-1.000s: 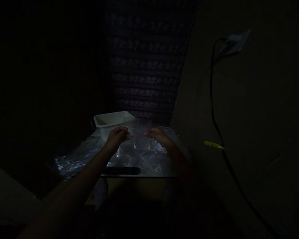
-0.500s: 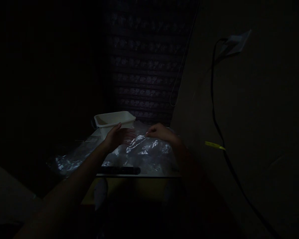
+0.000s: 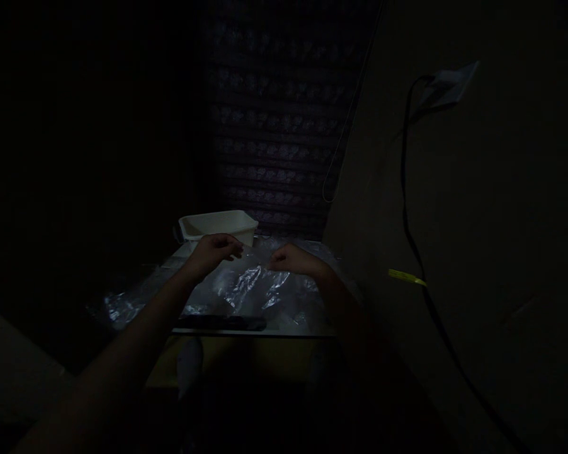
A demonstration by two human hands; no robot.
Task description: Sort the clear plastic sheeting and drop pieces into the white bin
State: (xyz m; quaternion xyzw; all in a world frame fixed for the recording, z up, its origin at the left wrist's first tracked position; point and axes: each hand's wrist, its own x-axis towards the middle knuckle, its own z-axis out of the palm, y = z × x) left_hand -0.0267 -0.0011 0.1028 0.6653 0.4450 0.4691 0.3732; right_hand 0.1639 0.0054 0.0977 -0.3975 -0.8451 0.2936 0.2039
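Note:
In the dim light, a shiny clear plastic bag (image 3: 246, 280) hangs crumpled between my hands above a pale table. My left hand (image 3: 215, 252) has its fingers curled in a pinch at the bag's upper left edge. On the other side, my right hand (image 3: 293, 258) pinches the upper right part between thumb and fingertips. More clear plastic (image 3: 120, 309) spreads over the table and past its left side. Exactly where one piece of plastic ends and another begins is too dark to make out.
A white plastic tub (image 3: 246, 233) stands behind my left hand. A long black object (image 3: 222, 323) lies along the table's front edge. At right, a black cable (image 3: 404, 183) with a yellow tag (image 3: 404, 276) runs down from a wall outlet (image 3: 449, 85). A patterned blind (image 3: 274, 151) hangs behind.
My left hand's spread fingers have curled into a pinch on the plastic. My right hand has moved slightly left and down, and the plastic between them now hangs in different folds.

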